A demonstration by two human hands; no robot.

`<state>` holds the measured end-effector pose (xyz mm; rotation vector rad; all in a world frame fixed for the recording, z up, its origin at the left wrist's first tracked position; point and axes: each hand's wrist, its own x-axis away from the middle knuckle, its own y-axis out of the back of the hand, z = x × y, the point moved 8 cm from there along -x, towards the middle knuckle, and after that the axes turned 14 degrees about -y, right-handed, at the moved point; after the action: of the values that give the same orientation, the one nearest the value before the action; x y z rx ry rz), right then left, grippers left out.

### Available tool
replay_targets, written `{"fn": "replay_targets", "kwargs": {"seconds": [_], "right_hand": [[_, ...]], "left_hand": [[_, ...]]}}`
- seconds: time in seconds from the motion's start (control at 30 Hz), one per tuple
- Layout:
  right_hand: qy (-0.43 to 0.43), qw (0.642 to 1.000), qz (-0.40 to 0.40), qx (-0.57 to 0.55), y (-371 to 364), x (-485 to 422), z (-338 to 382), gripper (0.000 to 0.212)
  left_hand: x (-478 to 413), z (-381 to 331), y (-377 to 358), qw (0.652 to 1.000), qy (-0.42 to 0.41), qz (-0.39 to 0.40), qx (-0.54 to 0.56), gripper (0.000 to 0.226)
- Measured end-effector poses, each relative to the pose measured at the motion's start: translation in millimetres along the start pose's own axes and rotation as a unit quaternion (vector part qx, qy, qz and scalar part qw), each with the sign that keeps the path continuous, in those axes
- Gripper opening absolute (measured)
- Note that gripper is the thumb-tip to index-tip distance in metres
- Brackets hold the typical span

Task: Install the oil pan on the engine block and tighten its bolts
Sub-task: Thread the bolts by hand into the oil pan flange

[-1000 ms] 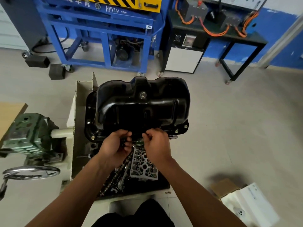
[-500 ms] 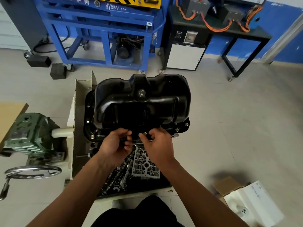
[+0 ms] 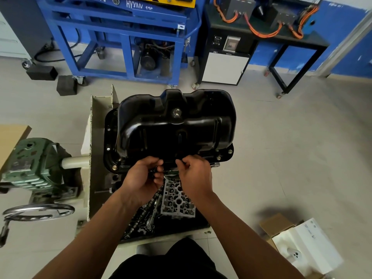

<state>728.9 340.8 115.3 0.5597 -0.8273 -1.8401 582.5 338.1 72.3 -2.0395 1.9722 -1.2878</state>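
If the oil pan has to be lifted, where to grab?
Probably the flat flange at the two short ends of the oil pan, one hand from each side. The glossy domed sump offers no hold; the flange juts out past it. Stay between the bolts.

A cream stand (image 3: pixel 100 121) on the pale tiled floor (image 3: pixel 291 137) carries the black oil pan (image 3: pixel 177 125). Below it, a dark tray (image 3: pixel 187 226) holds metal engine parts (image 3: pixel 177 198).
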Motion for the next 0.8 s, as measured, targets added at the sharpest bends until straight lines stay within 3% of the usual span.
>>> {"fn": "replay_targets", "kwargs": {"seconds": [0.6,0.8], "right_hand": [[-0.001,0.999,-0.018,-0.027,1.8,4.6,3.1,0.031],[0.001,1.0,-0.013,-0.011,1.2,2.5,5.8,0.035]], "left_hand": [[2.8,-5.7,-0.9,1.0,0.023,0.017,-0.009,0.023],[1.1,-11.9,-4.1,0.997,0.065,0.025,-0.017,0.024]]}}
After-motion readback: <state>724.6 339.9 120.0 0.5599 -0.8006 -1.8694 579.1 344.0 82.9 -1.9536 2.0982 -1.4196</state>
